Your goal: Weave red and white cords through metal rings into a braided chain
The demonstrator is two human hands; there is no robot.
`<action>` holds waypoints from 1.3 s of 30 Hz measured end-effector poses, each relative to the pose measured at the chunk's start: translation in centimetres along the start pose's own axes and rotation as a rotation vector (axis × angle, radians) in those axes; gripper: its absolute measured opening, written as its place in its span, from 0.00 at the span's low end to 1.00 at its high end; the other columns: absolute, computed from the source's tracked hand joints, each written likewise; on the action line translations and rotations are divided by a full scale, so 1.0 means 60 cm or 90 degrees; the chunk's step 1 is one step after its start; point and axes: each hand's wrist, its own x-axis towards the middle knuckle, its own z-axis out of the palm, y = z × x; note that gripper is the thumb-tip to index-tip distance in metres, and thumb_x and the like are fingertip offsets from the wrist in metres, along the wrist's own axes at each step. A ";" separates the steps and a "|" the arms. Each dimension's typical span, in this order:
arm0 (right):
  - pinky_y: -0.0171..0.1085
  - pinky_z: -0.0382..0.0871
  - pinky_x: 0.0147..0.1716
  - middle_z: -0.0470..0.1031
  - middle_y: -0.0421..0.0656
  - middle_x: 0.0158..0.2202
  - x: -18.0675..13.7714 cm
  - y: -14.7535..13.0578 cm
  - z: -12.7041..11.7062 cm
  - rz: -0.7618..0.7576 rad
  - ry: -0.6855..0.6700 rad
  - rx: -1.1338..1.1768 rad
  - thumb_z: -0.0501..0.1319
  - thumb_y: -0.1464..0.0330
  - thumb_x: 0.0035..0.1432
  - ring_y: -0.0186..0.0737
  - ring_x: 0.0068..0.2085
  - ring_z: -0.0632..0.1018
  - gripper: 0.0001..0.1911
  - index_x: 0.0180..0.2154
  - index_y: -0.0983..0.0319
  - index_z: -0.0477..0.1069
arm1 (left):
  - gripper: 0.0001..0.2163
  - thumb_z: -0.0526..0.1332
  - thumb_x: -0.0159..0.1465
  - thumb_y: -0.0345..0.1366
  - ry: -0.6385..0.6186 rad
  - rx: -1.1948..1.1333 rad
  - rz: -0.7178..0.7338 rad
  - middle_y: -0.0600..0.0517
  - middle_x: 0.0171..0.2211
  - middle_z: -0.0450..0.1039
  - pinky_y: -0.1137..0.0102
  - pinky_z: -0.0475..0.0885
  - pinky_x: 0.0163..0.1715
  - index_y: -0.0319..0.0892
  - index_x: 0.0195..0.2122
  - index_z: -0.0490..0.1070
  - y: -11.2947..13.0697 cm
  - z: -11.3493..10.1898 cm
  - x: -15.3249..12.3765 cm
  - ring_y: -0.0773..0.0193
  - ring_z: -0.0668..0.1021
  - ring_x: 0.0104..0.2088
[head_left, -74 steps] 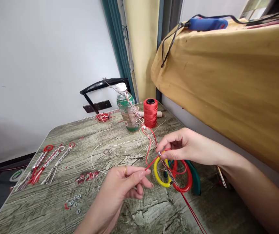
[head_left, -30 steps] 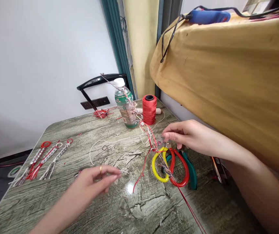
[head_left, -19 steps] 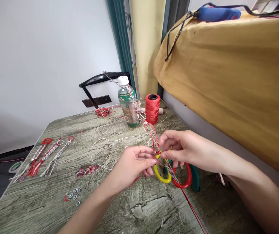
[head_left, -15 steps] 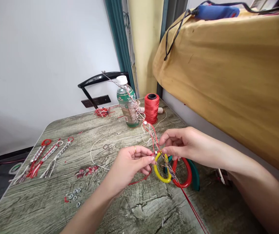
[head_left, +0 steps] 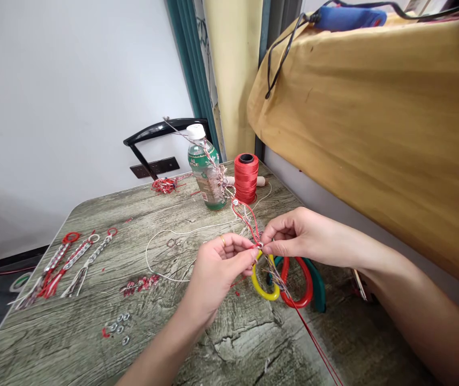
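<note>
Both hands meet over the table at the lower end of a red cord [head_left: 256, 222], which runs down from a bundle of twisted threads [head_left: 222, 179] by the bottle. My left hand [head_left: 227, 262] pinches the cord between thumb and forefinger. Closed from the other side, my right hand [head_left: 287, 233] has thumb and forefinger on the same cord, fingertips almost touching the left ones. Something small and shiny shows at the fingertips, mostly hidden. Just below lie yellow [head_left: 259, 289], red [head_left: 308, 292] and teal [head_left: 321, 292] loops resembling scissor handles.
A green-labelled bottle [head_left: 207, 179] and red thread spool [head_left: 246, 179] stand at the back. Several metal nuts [head_left: 120, 317] lie front left, near red scraps [head_left: 141, 284]. Three braided tassels [head_left: 78, 254] rest on the left. A white cord [head_left: 148, 252] curves across the table [head_left: 229, 343].
My fingertips have come closer together on the cord, and the small shiny piece is now more covered. The red strand hanging by my left hand shows less. The view has shifted slightly.
</note>
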 end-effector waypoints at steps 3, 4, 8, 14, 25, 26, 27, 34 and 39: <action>0.30 0.58 0.22 0.64 0.37 0.22 0.001 0.000 0.002 0.015 -0.006 0.014 0.55 0.67 0.52 0.29 0.22 0.63 0.08 0.30 0.65 0.70 | 0.07 0.65 0.50 0.32 0.001 -0.018 -0.008 0.55 0.24 0.71 0.77 0.68 0.23 0.38 0.28 0.69 -0.002 0.002 0.000 0.74 0.71 0.21; 0.30 0.58 0.22 0.65 0.37 0.22 0.002 0.000 0.002 0.020 -0.010 0.018 0.55 0.68 0.51 0.29 0.22 0.63 0.08 0.30 0.65 0.70 | 0.07 0.65 0.50 0.32 -0.001 -0.028 -0.012 0.55 0.24 0.71 0.76 0.68 0.23 0.37 0.29 0.69 -0.003 0.002 0.000 0.74 0.71 0.21; 0.30 0.60 0.23 0.66 0.37 0.22 0.002 0.000 0.002 0.027 -0.010 0.035 0.54 0.69 0.50 0.29 0.23 0.65 0.07 0.30 0.65 0.69 | 0.09 0.65 0.51 0.34 -0.021 -0.059 -0.031 0.54 0.25 0.71 0.77 0.68 0.23 0.36 0.31 0.70 -0.004 0.004 0.001 0.75 0.70 0.21; 0.30 0.59 0.23 0.63 0.36 0.22 -0.001 0.002 0.001 0.012 -0.006 0.033 0.54 0.70 0.51 0.29 0.23 0.63 0.05 0.29 0.65 0.67 | 0.07 0.64 0.51 0.35 -0.029 -0.042 -0.044 0.55 0.22 0.69 0.77 0.67 0.23 0.37 0.27 0.69 -0.003 0.005 0.003 0.74 0.69 0.21; 0.30 0.59 0.24 0.65 0.37 0.23 0.006 0.004 0.003 -0.010 0.031 -0.036 0.53 0.64 0.53 0.31 0.24 0.66 0.10 0.27 0.64 0.67 | 0.05 0.63 0.51 0.34 0.011 0.016 -0.023 0.54 0.22 0.69 0.73 0.68 0.26 0.38 0.27 0.68 0.001 0.006 -0.002 0.71 0.71 0.22; 0.30 0.59 0.24 0.66 0.38 0.23 0.005 0.004 0.002 -0.007 0.028 -0.032 0.54 0.64 0.53 0.31 0.25 0.66 0.11 0.28 0.64 0.68 | 0.05 0.62 0.52 0.34 0.004 0.007 -0.022 0.54 0.22 0.70 0.73 0.68 0.26 0.38 0.27 0.68 0.001 0.005 -0.004 0.71 0.71 0.23; 0.30 0.60 0.24 0.67 0.38 0.23 0.004 0.003 0.001 -0.007 0.023 -0.026 0.54 0.63 0.53 0.31 0.25 0.66 0.11 0.28 0.64 0.68 | 0.05 0.62 0.53 0.34 0.000 -0.001 -0.022 0.53 0.22 0.70 0.73 0.68 0.27 0.38 0.27 0.68 0.001 0.003 -0.006 0.70 0.71 0.23; 0.31 0.62 0.27 0.67 0.38 0.26 -0.006 -0.006 -0.021 -0.035 0.017 0.007 0.56 0.61 0.53 0.31 0.27 0.67 0.13 0.31 0.64 0.69 | 0.05 0.60 0.54 0.35 0.013 0.008 -0.029 0.52 0.23 0.71 0.73 0.68 0.26 0.38 0.28 0.69 0.004 -0.019 -0.016 0.69 0.71 0.24; 0.28 0.58 0.21 0.65 0.36 0.23 -0.005 -0.002 -0.024 -0.056 0.068 0.033 0.58 0.62 0.53 0.27 0.24 0.65 0.11 0.29 0.64 0.68 | 0.06 0.61 0.54 0.35 0.035 0.032 -0.030 0.54 0.21 0.69 0.75 0.68 0.25 0.38 0.26 0.69 0.006 -0.033 -0.016 0.71 0.70 0.23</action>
